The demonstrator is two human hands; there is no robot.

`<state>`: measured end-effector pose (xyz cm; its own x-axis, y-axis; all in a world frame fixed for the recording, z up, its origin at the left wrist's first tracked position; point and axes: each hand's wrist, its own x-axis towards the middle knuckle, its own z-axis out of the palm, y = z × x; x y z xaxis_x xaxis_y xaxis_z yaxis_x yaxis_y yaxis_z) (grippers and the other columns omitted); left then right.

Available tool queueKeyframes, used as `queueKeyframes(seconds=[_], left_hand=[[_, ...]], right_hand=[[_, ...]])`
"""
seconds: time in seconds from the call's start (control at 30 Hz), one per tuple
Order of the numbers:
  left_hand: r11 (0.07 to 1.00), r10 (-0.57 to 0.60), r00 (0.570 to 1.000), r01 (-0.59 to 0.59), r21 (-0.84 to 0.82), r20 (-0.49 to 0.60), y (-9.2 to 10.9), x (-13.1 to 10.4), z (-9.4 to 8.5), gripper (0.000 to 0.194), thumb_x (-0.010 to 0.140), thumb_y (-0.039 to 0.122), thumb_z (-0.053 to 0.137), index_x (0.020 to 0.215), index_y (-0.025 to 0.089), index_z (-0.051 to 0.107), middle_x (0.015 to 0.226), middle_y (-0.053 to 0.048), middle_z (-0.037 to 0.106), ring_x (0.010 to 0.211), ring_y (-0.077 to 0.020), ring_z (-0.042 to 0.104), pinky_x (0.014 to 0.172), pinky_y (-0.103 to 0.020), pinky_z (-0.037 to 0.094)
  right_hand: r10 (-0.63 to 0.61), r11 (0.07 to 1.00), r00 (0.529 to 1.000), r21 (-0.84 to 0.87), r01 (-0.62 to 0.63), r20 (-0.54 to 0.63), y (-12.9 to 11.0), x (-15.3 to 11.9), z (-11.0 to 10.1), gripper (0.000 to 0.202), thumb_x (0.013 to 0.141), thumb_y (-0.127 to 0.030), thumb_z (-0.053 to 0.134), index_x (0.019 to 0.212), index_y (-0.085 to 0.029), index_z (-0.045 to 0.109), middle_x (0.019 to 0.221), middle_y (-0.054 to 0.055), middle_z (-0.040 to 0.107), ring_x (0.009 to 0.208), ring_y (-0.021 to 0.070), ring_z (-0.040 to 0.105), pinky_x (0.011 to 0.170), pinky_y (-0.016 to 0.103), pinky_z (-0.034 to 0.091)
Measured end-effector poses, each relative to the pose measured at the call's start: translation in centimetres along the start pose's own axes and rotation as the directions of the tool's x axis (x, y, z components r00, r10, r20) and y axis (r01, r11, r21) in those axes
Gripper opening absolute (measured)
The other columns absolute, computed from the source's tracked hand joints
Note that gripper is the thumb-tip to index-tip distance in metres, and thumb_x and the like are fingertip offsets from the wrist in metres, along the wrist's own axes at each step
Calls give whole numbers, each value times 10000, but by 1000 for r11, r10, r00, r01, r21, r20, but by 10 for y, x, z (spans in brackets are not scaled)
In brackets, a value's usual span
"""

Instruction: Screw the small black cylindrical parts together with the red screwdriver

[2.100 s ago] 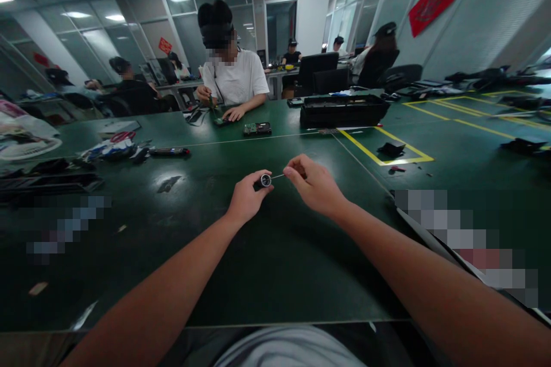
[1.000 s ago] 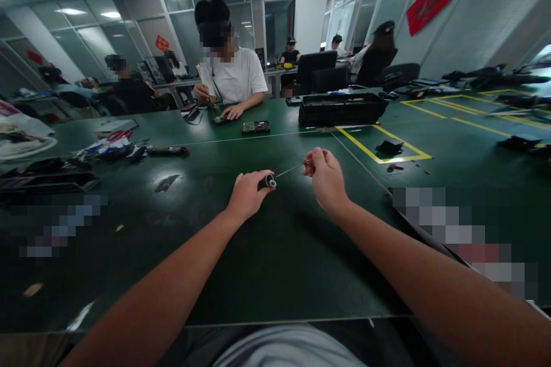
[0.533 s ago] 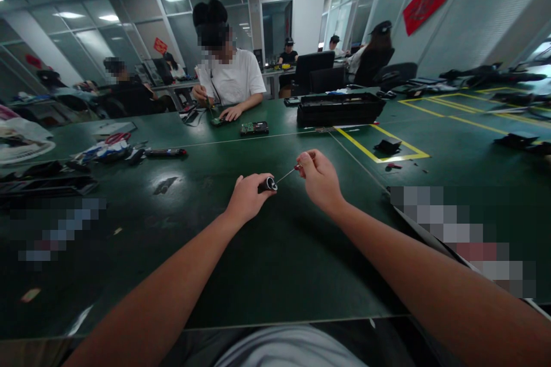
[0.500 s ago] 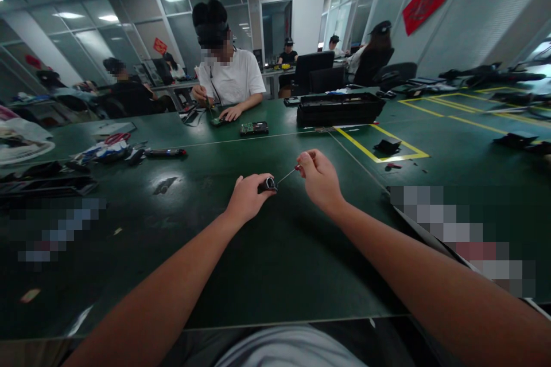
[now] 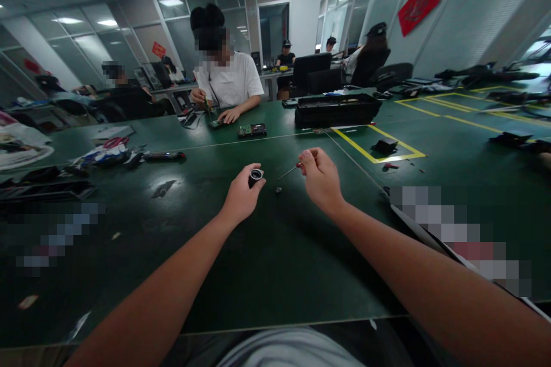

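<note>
While left hand (image 5: pixel 239 199) grips cylinder (image 5: pixel 255 175); right hand (image 5: pixel 321 179) pinches screwdriver (image 5: pixel 289 171); no legible writing

Left arm: bare, it enters from the lower left of the frame and reaches toward the centre.
Left hand (image 5: pixel 239 198): just left of centre, fingers curled closed around something small at the fingertips, palm turned down.
Right arm: bare, it enters from the lower right corner and goes up toward the centre.
Right hand (image 5: pixel 321 180): just right of centre, a little higher than the left one, thumb and forefinger pinched together, wrist bent.
Gap: the two hands are near each other but not touching.
</note>
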<state>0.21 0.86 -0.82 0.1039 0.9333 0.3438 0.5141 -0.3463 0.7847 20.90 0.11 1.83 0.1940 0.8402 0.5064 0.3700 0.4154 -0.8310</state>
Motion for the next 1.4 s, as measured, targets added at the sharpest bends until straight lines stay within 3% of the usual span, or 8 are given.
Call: queueKeyframes(seconds=[0.1,0.27,0.47,0.6,0.8,1.0,1.2,1.4], left_hand=[[998,-55,997,55,4,45,8,1,-5,410,939,315,604,1333,223,537,1169,-75,668,1059,-231,636,969,-397,493],[972,-28,982,-16,233,184,24,5,-8,248,872,442,697,977,218,681,937,-53,689,838,-229,635,789,-353,515],[890,-44,917,-144,432,396,24,15,14,161,870,306,704,1000,215,730,996,-99,724,909,-283,672,801,-364,521],[843,-51,918,-172,510,394,20,25,33,282,847,305,730,1113,213,725,1055,-133,725,958,-316,685,845,-394,533],[884,-19,897,-191,427,441,14,35,35,86,853,292,704,861,219,750,903,-87,729,849,-258,686,846,-348,527],[930,-74,933,-62,362,352,9,32,5,163,874,364,681,866,208,726,871,-78,720,711,-221,662,706,-327,500],[972,-234,938,231,42,256,9,20,-42,199,860,315,654,1000,180,697,883,-61,700,646,-152,600,597,-266,440],[760,-420,902,408,-506,97,4,-9,-98,233,842,261,696,1052,166,730,923,-60,647,692,-120,539,569,-222,440]], right_hand=[[4,1000,1000,6,-4,-5,0,1,0,275,1000,-428,434,853,-237,567,767,29,643,727,196,596,688,350,410],[-8,1000,1000,6,8,-12,0,1,1,271,1001,-433,438,859,-241,567,745,17,635,706,192,593,667,342,406],[-14,1000,1000,12,14,-19,0,1,0,266,1002,-424,430,864,-239,561,726,8,626,668,181,572,643,335,398],[-10,1000,999,16,11,-31,0,3,-1,263,996,-426,434,857,-239,558,709,5,615,661,181,567,645,338,395],[-10,999,999,30,11,-36,3,3,-1,277,1005,-447,432,872,-240,560,723,2,620,662,177,564,645,333,402],[5,999,999,49,-3,-45,0,2,-2,272,1007,-449,434,885,-241,558,732,4,612,682,181,571,658,338,417],[6,997,1000,71,-6,-4,4,3,-3,278,1012,-454,433,909,-237,573,753,10,612,700,183,570,662,342,426],[1,998,1000,59,-1,10,6,2,-1,279,1007,-460,445,905,-234,574,757,13,619,707,183,573,676,344,425]])
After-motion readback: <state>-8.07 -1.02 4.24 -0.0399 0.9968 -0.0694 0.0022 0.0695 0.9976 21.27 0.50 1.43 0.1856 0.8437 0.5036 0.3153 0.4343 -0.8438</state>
